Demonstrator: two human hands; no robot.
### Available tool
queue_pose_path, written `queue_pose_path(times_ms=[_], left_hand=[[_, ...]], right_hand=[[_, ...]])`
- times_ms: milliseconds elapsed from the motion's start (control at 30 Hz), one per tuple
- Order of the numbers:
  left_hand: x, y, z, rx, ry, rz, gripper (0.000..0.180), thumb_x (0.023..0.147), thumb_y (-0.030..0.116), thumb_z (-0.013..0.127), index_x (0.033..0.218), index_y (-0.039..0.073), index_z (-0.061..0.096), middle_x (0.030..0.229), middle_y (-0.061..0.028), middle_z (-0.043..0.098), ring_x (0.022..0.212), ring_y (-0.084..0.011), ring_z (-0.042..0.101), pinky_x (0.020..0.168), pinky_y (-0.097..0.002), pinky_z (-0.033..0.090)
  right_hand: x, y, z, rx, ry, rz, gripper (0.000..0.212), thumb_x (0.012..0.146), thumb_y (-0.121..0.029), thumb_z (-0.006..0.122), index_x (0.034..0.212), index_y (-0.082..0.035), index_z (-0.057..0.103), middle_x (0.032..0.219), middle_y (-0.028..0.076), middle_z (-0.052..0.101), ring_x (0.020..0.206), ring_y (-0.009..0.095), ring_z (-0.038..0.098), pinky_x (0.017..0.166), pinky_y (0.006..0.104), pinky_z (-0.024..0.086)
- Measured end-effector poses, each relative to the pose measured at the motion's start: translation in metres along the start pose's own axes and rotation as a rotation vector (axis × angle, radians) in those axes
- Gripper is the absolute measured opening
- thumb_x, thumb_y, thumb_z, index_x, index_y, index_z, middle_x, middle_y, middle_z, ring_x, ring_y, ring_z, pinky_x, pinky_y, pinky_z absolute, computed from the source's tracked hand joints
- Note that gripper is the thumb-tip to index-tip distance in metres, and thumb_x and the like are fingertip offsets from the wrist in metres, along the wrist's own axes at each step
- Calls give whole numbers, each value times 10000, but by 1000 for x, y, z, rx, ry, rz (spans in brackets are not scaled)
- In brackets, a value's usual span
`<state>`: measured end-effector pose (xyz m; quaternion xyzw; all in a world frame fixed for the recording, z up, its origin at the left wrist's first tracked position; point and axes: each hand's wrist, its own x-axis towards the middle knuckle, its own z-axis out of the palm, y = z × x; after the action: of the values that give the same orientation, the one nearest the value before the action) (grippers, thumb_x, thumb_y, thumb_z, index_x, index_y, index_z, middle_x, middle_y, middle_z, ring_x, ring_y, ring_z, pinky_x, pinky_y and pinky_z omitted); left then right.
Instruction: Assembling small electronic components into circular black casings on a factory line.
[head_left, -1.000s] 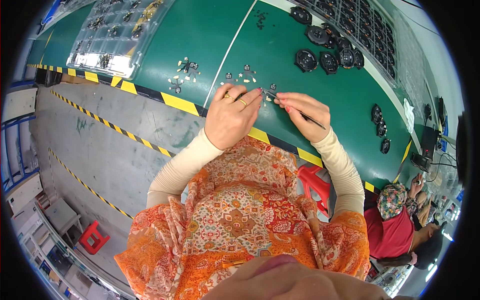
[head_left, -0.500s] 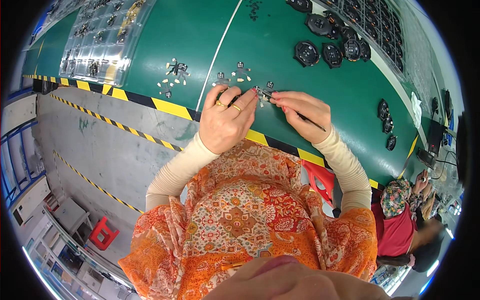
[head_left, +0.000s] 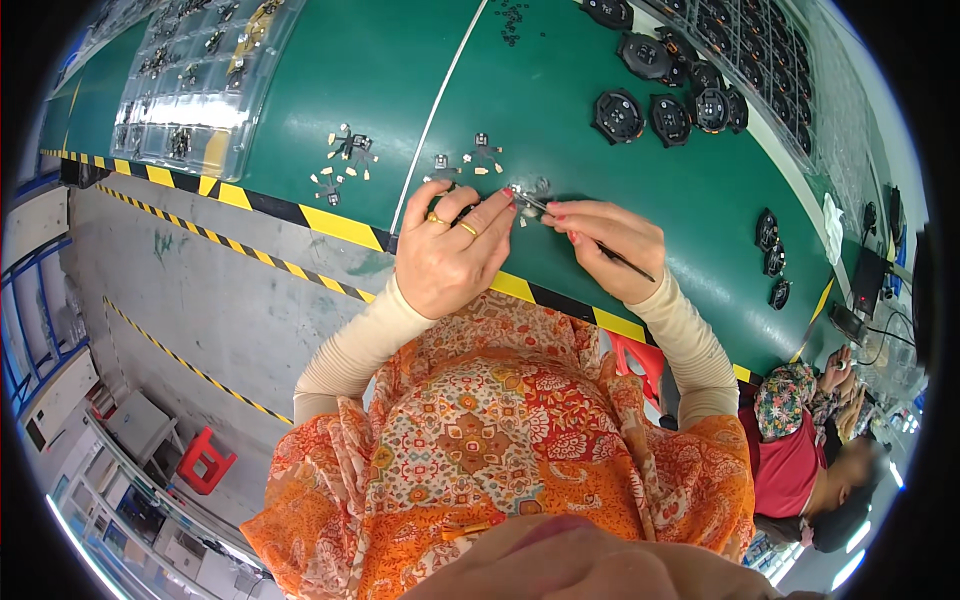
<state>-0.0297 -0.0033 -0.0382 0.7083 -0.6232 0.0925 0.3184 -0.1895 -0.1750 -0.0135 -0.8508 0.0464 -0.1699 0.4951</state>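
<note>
My right hand (head_left: 618, 250) pinches a pair of slim tweezers (head_left: 628, 264), its dark end lying under the palm. The tweezers' silvery tip reaches the left fingertips. My left hand (head_left: 448, 250), with two gold rings, is closed, thumb and fingers together; a bit of something dark shows between them, too covered to name. Just beyond the hands lie small black flex-cable parts with pale tabs: one (head_left: 484, 148) ahead, another (head_left: 441, 168) by the left knuckles. To the left rest a small cluster (head_left: 355, 148) and a single part (head_left: 330, 188).
Round black watch-like housings (head_left: 618, 116) sit at the far right, beside trays (head_left: 770, 60) of similar ones. Smaller black pieces (head_left: 768, 230) lie farther right. A clear tray (head_left: 190, 110) of parts stands left. Striped tape (head_left: 340, 224) marks the green table's front edge. Another person (head_left: 790, 450) is at lower right.
Both hands stay nearly in place, the tweezers' tip still at the left fingertips. The view has shifted slightly. The other person at lower right has moved a little.
</note>
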Motion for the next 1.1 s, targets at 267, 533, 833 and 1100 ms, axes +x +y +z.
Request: queue_pose_path(times_ms=[267, 533, 833, 1100], left_hand=[[0, 0, 0, -8, -23, 17, 227, 740, 82, 749, 963, 38, 739, 1103, -44, 695, 992, -215, 585, 952, -424, 434], [10, 0, -10, -255, -45, -116, 253, 778, 27, 710, 1030, 40, 727, 1173, -42, 655, 1048, -247, 563, 965, -437, 420], [24, 5, 4, -76, -9, 49, 199, 759, 58, 714, 956, 24, 715, 1043, -46, 689, 944, -225, 602, 973, -446, 427], [79, -5, 3, -198, 5, 194, 264, 808, 75, 660, 1061, 8, 698, 1158, -123, 687, 1201, -254, 594, 1140, -439, 350]], right_hand=[[-1, 2, 0, 5, 2, 22, 247, 867, 155, 543, 1059, 75, 676, 1152, 222, 674, 997, 299, 718, 848, 342, 594], [-13, 2, -17, -145, 163, -65, 205, 869, 107, 616, 1063, 76, 673, 1185, 234, 656, 1003, 319, 705, 846, 355, 582], [-12, -3, -30, -629, -249, -440, 389, 733, 63, 709, 1120, 38, 671, 1240, 206, 630, 1040, 347, 685, 833, 382, 587], [-28, 12, -40, -338, 278, -263, 250, 873, 92, 579, 1111, 83, 659, 1204, 255, 660, 1045, 351, 695, 860, 383, 589]])
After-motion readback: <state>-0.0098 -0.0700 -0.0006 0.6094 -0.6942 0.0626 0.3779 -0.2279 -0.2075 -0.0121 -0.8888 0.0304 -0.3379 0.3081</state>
